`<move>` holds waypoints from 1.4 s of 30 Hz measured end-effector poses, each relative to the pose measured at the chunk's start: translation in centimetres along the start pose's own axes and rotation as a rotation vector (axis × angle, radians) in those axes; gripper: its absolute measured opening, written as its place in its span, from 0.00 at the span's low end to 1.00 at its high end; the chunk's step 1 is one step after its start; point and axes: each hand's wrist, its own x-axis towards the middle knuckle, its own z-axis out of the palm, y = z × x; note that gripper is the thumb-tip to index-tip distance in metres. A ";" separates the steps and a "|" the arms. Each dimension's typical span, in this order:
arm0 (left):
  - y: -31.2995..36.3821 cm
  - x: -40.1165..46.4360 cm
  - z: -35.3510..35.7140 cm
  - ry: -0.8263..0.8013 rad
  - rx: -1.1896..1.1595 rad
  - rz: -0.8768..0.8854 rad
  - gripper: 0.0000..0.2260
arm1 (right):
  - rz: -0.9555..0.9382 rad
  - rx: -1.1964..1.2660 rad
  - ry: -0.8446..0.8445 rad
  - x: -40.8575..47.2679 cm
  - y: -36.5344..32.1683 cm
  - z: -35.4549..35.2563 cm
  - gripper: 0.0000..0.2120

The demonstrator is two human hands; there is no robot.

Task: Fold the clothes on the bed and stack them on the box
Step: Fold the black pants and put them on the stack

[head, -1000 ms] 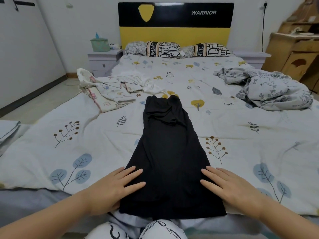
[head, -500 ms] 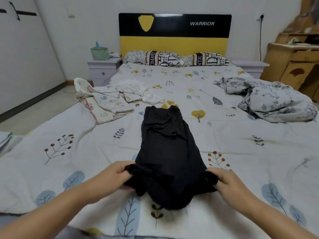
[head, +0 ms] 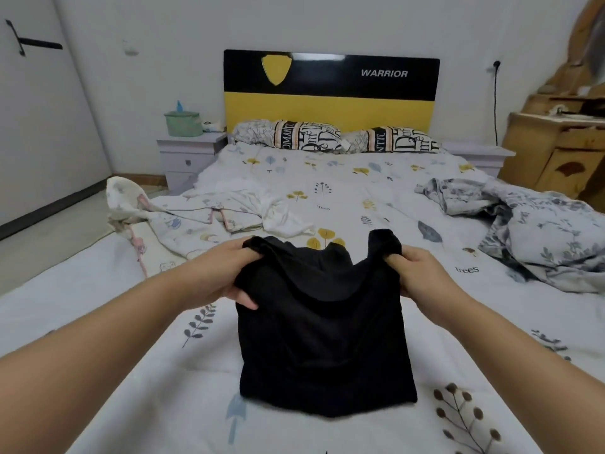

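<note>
A black garment lies doubled over on the bed, its near edge carried up toward its far end. My left hand grips the garment's upper left corner. My right hand grips the upper right corner. The cloth sags between the two hands. Farther back on the left, a pale patterned garment lies unfolded and crumpled, with a white piece beside it. The box is out of view.
A rumpled grey floral quilt is heaped at the right side of the bed. Two pillows lean against the yellow and black headboard. A white nightstand stands at back left, a wooden dresser at back right.
Both hands went from lying flat on the black garment's near end to gripping its near corners, and carried them away from me over the rest, folding it in half.
</note>
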 end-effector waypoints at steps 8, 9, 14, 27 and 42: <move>2.2 12.1 -2.3 -0.126 -0.231 -0.036 0.12 | 0.161 0.517 -0.027 11.6 -0.2 1.3 0.11; 1.9 13.4 -2.5 -0.116 -0.304 -0.050 0.12 | 0.182 0.572 0.002 13.0 0.3 1.6 0.11; -3.6 19.2 -2.0 0.161 0.083 -0.213 0.09 | 0.308 0.072 0.145 18.4 5.5 3.8 0.06; -10.5 19.6 3.3 0.030 1.294 0.206 0.26 | -0.141 -1.137 -0.200 17.1 10.7 7.8 0.29; -11.8 10.4 -2.1 -0.078 1.279 0.751 0.40 | -0.772 -1.287 -0.034 8.0 12.7 -0.8 0.38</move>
